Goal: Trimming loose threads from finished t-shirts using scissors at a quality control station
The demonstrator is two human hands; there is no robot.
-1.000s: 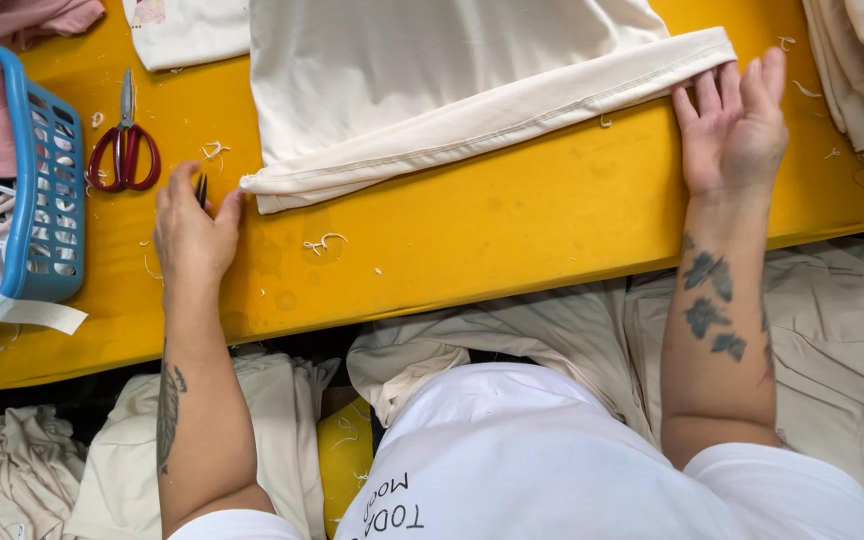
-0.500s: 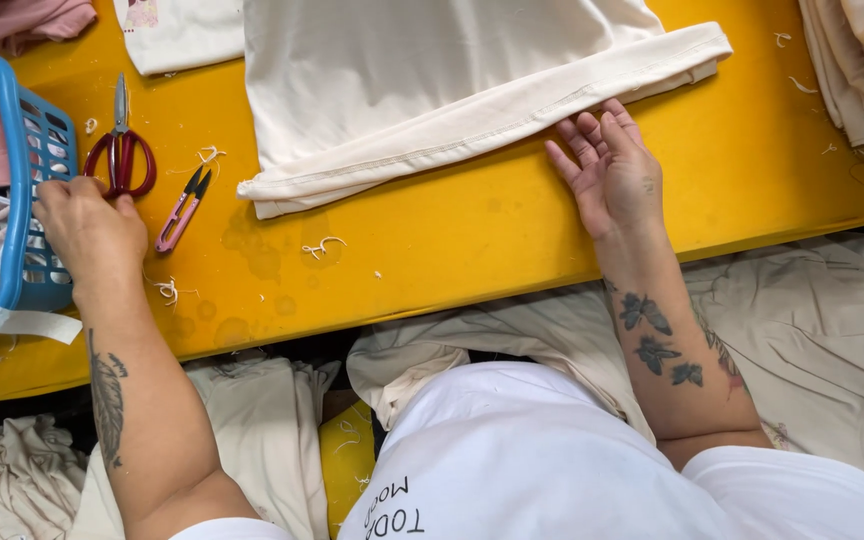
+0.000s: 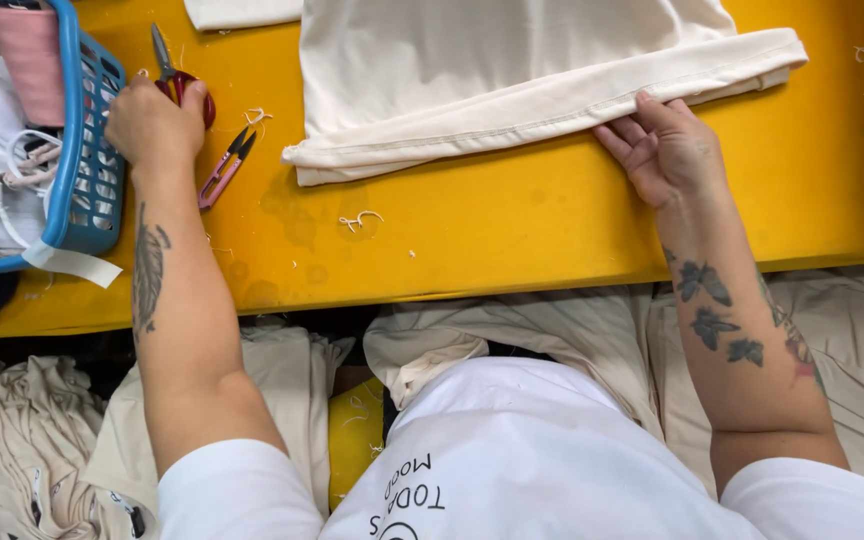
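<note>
From the head view, the cream garment (image 3: pixel 512 70) lay flat across the far middle of the yellow desk (image 3: pixel 512 240), its folded hem (image 3: pixel 552 105) running toward the right edge; it looked light, soft and limp, likely to sag and slide on the smooth top, so the doubled hem seemed the firmest place to take hold; the right hand (image 3: pixel 667 150) rested at that hem, fingers (image 3: pixel 624 140) together and lightly curled, tips touching the fold's lower edge without a clear pinch; the left hand (image 3: pixel 152 120) sat near the left edge, closed over the red-handled scissors (image 3: pixel 180 75), whose blades pointed to the far edge; pink thread snips (image 3: pixel 224 165) lay just beside that hand, between it and the garment; a blue basket (image 3: pixel 87 150) with a pink spool (image 3: pixel 32 60) stood at the left edge; thread scraps (image 3: pixel 360 219) dotted the desk; nothing lay on the hem itself.
</note>
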